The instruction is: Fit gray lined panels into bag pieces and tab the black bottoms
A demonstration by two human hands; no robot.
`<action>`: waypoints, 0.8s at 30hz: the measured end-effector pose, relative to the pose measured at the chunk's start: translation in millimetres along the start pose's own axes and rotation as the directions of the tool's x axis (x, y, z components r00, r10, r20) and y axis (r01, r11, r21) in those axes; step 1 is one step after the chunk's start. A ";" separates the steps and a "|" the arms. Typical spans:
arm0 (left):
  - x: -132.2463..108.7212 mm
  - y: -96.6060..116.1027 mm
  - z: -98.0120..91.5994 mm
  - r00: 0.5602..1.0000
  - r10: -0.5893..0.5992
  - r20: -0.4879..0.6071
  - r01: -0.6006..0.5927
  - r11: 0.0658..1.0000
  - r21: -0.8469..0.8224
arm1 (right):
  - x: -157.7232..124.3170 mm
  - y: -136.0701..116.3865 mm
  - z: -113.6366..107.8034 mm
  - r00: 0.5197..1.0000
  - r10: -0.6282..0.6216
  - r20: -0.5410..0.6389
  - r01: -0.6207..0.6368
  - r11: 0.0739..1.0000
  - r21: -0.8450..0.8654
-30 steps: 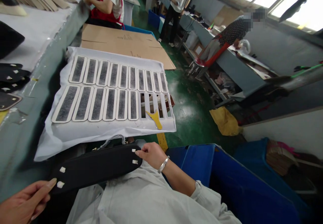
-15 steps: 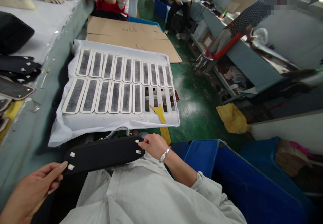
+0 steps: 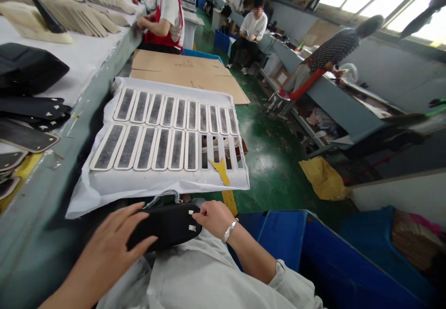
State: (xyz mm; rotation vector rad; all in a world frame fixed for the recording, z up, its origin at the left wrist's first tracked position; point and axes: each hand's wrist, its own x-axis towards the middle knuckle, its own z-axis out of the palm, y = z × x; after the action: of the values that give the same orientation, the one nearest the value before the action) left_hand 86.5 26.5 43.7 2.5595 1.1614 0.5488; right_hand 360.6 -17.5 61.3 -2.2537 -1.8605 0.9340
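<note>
A long black oval panel (image 3: pixel 170 225) with small white tabs lies across my lap. My right hand (image 3: pixel 214 217) grips its right end, fingers curled beside two tabs, a silver bracelet on the wrist. My left hand (image 3: pixel 111 248) lies on its left half, fingers spread over the black surface. Just beyond it a white sheet (image 3: pixel 104 190) carries two rows of white-rimmed grey oval pieces (image 3: pixel 153 141), with a few empty slots at the lower right and a yellow scraper (image 3: pixel 220 168) lying there.
A grey-green workbench (image 3: pixel 42 179) on the left holds stacked black panels (image 3: pixel 33 114). Flat cardboard (image 3: pixel 181 69) lies behind the sheet. Blue bins (image 3: pixel 313 258) stand at my right. Other people sit and work farther back along the green-floored aisle.
My left hand has moved from the panel's left tip onto its top, covering the left half. The panel sits a little closer in. My head has lifted, showing more of the room.
</note>
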 end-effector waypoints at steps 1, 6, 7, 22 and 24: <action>12.2 17.4 9.2 0.995 0.094 0.030 -0.094 0.996 -0.008 | 0.1 0.2 0.0 1.000 0.000 0.003 0.000 1.000 0.005; 38.0 58.0 45.4 0.945 0.264 0.193 -0.261 0.964 -0.039 | 3.0 5.2 0.7 0.999 0.013 0.044 -0.014 1.000 0.018; 38.4 58.7 47.5 0.947 0.250 0.204 -0.248 0.968 -0.037 | 4.3 7.2 1.2 0.998 0.014 0.056 -0.015 1.000 0.026; 41.1 66.2 44.7 0.941 0.209 0.267 -0.202 0.978 -0.053 | 13.1 39.1 36.5 0.996 -0.016 0.089 -0.026 0.892 0.452; 42.6 69.3 44.6 0.945 0.199 0.262 -0.190 0.980 -0.056 | 13.2 37.7 38.2 0.999 -0.016 0.040 -0.003 0.899 0.437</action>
State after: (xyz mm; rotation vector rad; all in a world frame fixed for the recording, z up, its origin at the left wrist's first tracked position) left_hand 177.8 10.6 41.2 2.6367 0.8094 0.2482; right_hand 375.6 -27.4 9.1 -1.9642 -1.4781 1.2590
